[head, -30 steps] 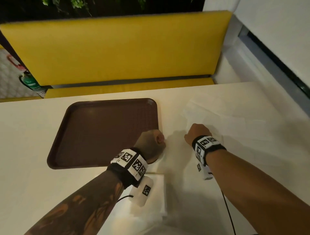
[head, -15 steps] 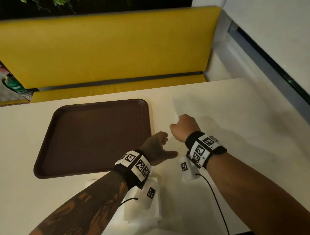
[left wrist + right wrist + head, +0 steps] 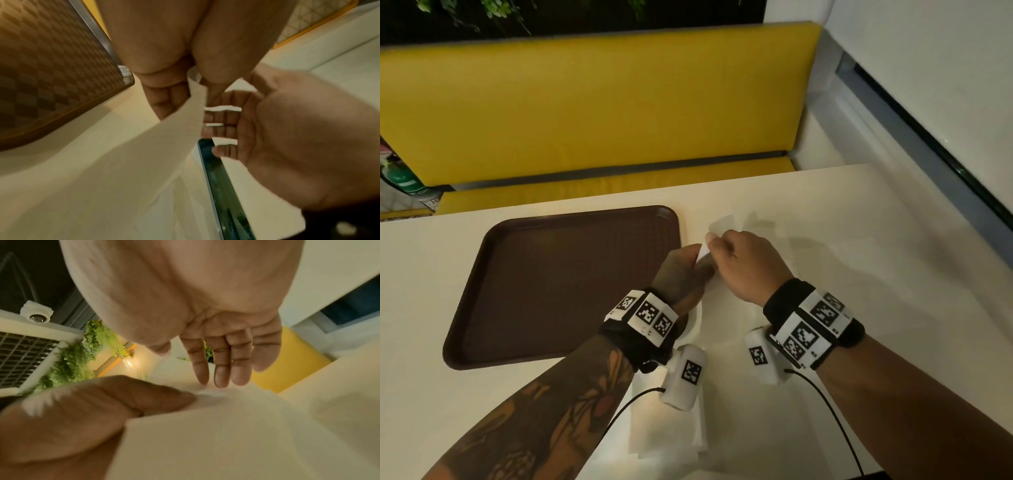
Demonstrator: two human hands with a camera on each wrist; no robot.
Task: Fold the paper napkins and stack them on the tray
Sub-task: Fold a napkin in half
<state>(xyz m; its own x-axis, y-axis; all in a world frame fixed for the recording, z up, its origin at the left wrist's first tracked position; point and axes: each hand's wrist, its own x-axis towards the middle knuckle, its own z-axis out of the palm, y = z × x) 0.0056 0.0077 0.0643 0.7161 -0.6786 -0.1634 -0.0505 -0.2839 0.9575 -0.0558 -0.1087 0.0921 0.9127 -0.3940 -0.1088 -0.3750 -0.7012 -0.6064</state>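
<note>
A white paper napkin (image 3: 719, 224) is held up just right of the brown tray (image 3: 551, 274). My left hand (image 3: 681, 270) pinches its top edge between thumb and curled fingers; in the left wrist view the napkin (image 3: 154, 154) hangs down from that pinch (image 3: 193, 81) towards the table. My right hand (image 3: 736, 260) meets the left one and holds the same edge, its fingertips (image 3: 218, 381) against the napkin (image 3: 226, 434). The tray holds nothing. A flat stack of white napkins (image 3: 667, 431) lies under my left forearm.
The cream table (image 3: 859, 212) stretches to the right, with faint pale sheets on it that are hard to make out. A yellow bench (image 3: 602, 102) runs behind the table's far edge. A white wall and a dark window ledge (image 3: 928, 144) close off the right side.
My right hand has brought the napkin leftwards and up to my left hand. The left hand, empty half a second ago, now pinches it. Both hands now meet beside the tray's right edge.
</note>
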